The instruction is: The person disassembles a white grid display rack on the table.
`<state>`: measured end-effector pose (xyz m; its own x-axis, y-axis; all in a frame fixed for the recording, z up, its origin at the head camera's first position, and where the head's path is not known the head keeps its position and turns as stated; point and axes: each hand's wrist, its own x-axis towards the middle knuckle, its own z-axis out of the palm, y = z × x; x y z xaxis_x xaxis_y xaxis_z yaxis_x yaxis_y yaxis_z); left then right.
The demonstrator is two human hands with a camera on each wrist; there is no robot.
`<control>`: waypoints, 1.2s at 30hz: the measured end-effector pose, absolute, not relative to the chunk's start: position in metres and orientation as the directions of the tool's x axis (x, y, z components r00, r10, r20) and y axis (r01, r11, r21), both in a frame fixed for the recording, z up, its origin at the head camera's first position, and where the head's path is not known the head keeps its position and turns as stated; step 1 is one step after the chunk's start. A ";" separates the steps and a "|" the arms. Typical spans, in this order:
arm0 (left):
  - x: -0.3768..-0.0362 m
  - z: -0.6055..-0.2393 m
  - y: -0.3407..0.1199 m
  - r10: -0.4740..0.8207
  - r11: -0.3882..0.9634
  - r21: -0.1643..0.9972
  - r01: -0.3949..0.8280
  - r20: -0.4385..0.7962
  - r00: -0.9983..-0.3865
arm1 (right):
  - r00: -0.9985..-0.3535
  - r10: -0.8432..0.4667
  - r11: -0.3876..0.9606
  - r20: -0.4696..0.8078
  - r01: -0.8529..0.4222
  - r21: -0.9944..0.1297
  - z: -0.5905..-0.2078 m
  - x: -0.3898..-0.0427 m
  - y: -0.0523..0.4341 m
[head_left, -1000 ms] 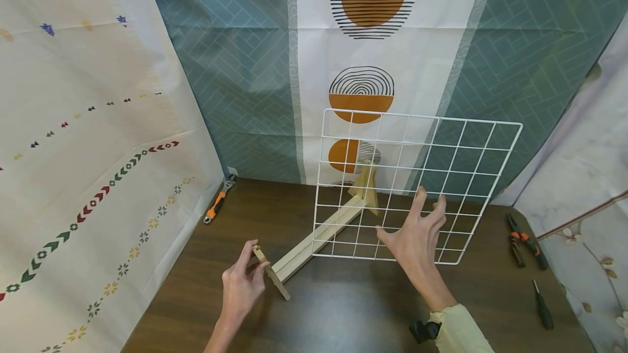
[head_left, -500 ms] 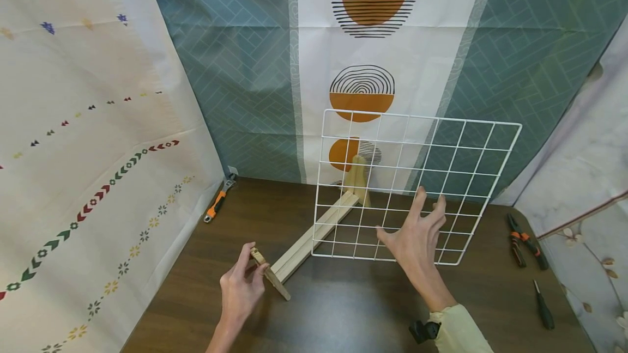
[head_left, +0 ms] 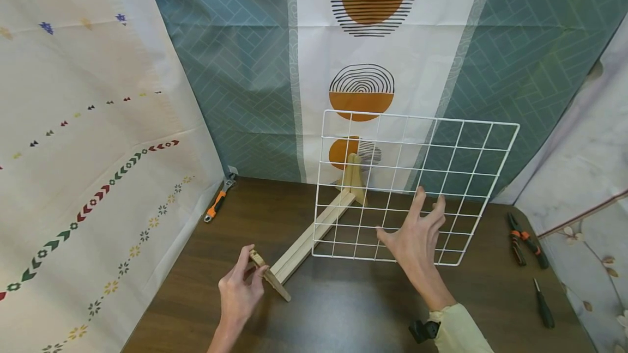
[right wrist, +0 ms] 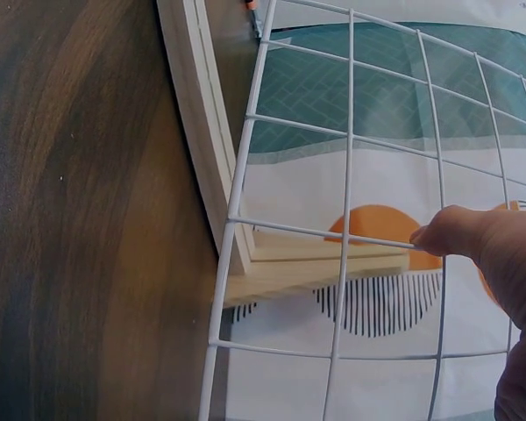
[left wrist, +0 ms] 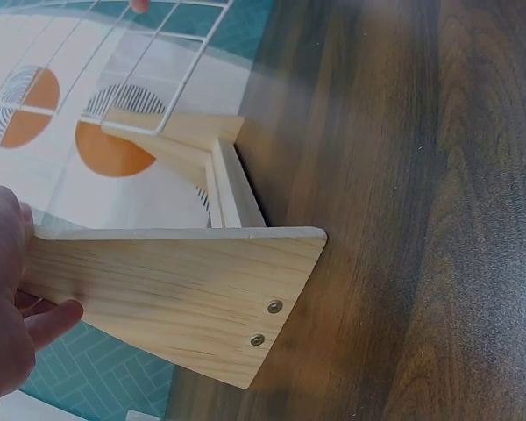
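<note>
Backdrop cloths hang behind and on both sides of a dark wood surface (head_left: 343, 309).

White wire grid panel (head_left: 414, 187) stands near upright at centre-right, bottom edge on or just above the surface; cannot tell which. It leans slightly to the right in the head view.

Wooden stand (head_left: 314, 236): a long grooved rail lies flat, long axis running from near-left to far-right, passing behind the grid's lower left corner. A triangular end foot (head_left: 354, 178) stands at the far end behind the grid; another triangular end foot (left wrist: 171, 303) sits at the near end, two screws showing in its face.

Right hand (head_left: 417, 238) is spread, fingers straight, fingertips (right wrist: 447, 232) pressing against a horizontal wire on the near face of the grid, steadying it. No curl round the wire visible.

Left hand (head_left: 240, 290) pinches the near foot's top corner between thumb and fingers and tips it, so the rail end is under its control.

Key relation: the grid is directly ahead of the right hand and to the right of the rail; the rail's groove runs diagonally while the grid's bottom edge runs almost left-right, so the two are not lined up. Right hand is nearer the grid, left hand nearer the rail.

Small stuff: orange-handled wrench (head_left: 218, 203) far left by the cloth, pliers (head_left: 525, 241) and a dark screwdriver (head_left: 543, 304) at the right edge, all well apart from both hands.
</note>
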<state>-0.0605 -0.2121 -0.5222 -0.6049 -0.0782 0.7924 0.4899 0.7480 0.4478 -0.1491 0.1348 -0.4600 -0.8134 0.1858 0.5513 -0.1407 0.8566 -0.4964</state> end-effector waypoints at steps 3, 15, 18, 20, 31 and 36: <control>-0.059 -0.522 -0.212 -0.086 0.747 0.452 0.487 0.793 -0.604 | -0.816 0.186 0.856 0.547 -0.138 -0.498 -0.460 -0.149 0.135; -0.053 -0.521 -0.209 -0.110 0.758 0.444 0.478 0.809 -0.577 | -0.810 0.191 0.858 0.554 -0.137 -0.496 -0.461 -0.151 0.137; -0.051 -0.521 -0.208 -0.113 0.762 0.442 0.473 0.810 -0.575 | -0.812 0.192 0.857 0.551 -0.135 -0.498 -0.461 -0.151 0.137; -0.050 -0.521 -0.209 -0.113 0.768 0.439 0.466 0.810 -0.576 | -0.814 0.191 0.857 0.548 -0.134 -0.497 -0.461 -0.151 0.137; -0.044 -0.520 -0.206 -0.139 0.775 0.454 0.440 0.801 -0.582 | -0.807 0.182 0.861 0.561 -0.144 -0.487 -0.462 -0.150 0.139; -0.042 -0.520 -0.205 -0.147 0.781 0.458 0.424 0.795 -0.588 | -0.811 0.180 0.862 0.556 -0.142 -0.487 -0.463 -0.150 0.139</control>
<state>-0.0423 -0.2049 -0.5203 -0.5880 -0.1470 0.7954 0.4242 0.7813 0.4579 -0.1500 0.1393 -0.4633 -0.8113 0.1803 0.5561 -0.1422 0.8618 -0.4869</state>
